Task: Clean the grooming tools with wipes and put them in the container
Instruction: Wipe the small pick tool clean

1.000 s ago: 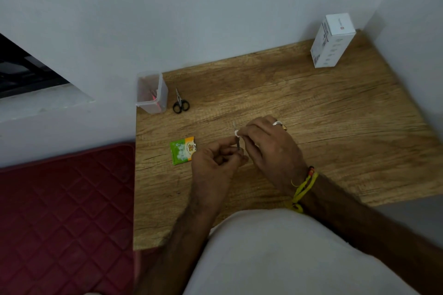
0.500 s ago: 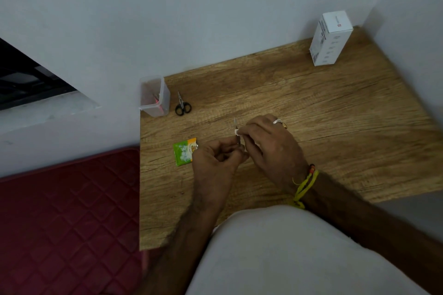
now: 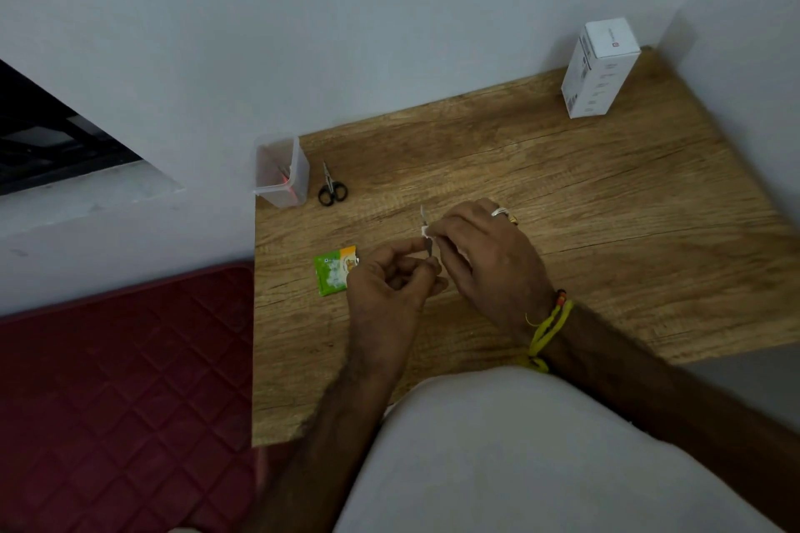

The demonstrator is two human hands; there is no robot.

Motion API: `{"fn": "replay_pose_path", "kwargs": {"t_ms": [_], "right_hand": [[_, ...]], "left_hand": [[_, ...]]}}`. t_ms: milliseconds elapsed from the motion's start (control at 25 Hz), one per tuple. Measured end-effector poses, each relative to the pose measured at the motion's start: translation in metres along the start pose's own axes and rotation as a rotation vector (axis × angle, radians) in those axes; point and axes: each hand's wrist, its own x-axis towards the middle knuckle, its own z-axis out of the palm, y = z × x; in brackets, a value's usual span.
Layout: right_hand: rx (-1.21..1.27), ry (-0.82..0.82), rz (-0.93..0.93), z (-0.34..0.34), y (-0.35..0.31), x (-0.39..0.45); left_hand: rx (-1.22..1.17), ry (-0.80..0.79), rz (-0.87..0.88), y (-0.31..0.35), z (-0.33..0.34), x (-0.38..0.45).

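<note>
Tweezers (image 3: 424, 225) (wipe-wrapped) pinched between both hands' fingers (image 3: 437, 229).

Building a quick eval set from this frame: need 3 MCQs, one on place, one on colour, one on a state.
1. Where do the scissors lie?
A. Inside the container
B. On the table beside the container
C. On the white box

2. What is the main colour of the wipe sachet?
A. Green
B. Blue
C. Black

3. What is the right hand doing?
A. Resting flat on the table
B. Pinching a white wipe round a slim metal tool
C. Gripping the scissors

Key: 1 B, they lie on the wood just right of the clear container; 2 A, mostly green with an orange corner; 3 B, white wipe at its fingertips, tool poking out, left hand holding the lower end.
</note>
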Motion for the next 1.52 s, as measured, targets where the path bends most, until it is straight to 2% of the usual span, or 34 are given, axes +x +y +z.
{"fn": "replay_pose_path", "kwargs": {"t_ms": [160,480,1080,1240,1400,1520], "right_hand": [[-0.011,-0.024,-0.024,-0.002,0.000,-0.005],[0.000,0.037,-0.016,-0.003,-0.003,-0.007],[0.023,-0.095,-0.057,-0.001,0.002,-0.008],[0.006,-0.107,-0.081,-0.001,0.002,-0.006],[0.039,-0.135,-0.105,-0.002,0.001,-0.006],[0.069,-0.155,-0.157,-0.001,0.001,-0.008]], "left_hand": [[-0.008,0.002,0.002,0.001,-0.001,-0.002],[0.013,0.003,-0.019,0.001,0.000,-0.002],[0.008,-0.046,0.003,-0.001,-0.007,-0.002],[-0.017,-0.072,-0.036,0.001,-0.009,-0.002],[-0.119,-0.051,-0.149,0.010,-0.012,0.003],[-0.046,-0.023,-0.157,0.010,-0.015,0.012]]}}
